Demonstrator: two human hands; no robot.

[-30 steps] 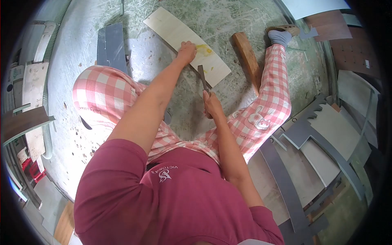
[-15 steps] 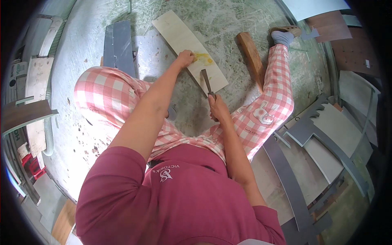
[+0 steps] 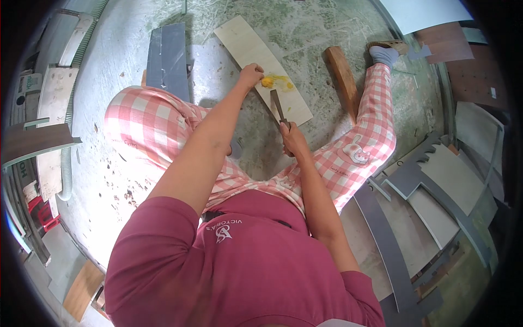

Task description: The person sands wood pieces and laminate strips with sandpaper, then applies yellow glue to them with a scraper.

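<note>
A pale wooden board (image 3: 248, 41) lies slantwise on the floor between the legs. My left hand (image 3: 251, 75) is at the board's left edge, its fingers bent together; what they grip is too small to tell. A bright yellow lump (image 3: 267, 82) sits right beside these fingertips, with a thin yellow smear (image 3: 285, 82) spread to its right on the board. My right hand (image 3: 294, 139) is closed round the lower end of a long, flat, dark-bladed tool (image 3: 278, 104). The tool's blade points up over the board's lower part, below the yellow lump.
A grey panel (image 3: 166, 60) lies on the floor at the left, near the bent left knee. A brown wood block (image 3: 342, 79) stands by the right shin. Cut grey and white sheets (image 3: 436, 201) are piled at the right. A ribbed hose (image 3: 66, 163) runs along the left.
The whole view has shifted slightly, so the board and both hands appear further right. The yellow lump beside my left fingertips shows more plainly now. My right hand still holds the tool.
</note>
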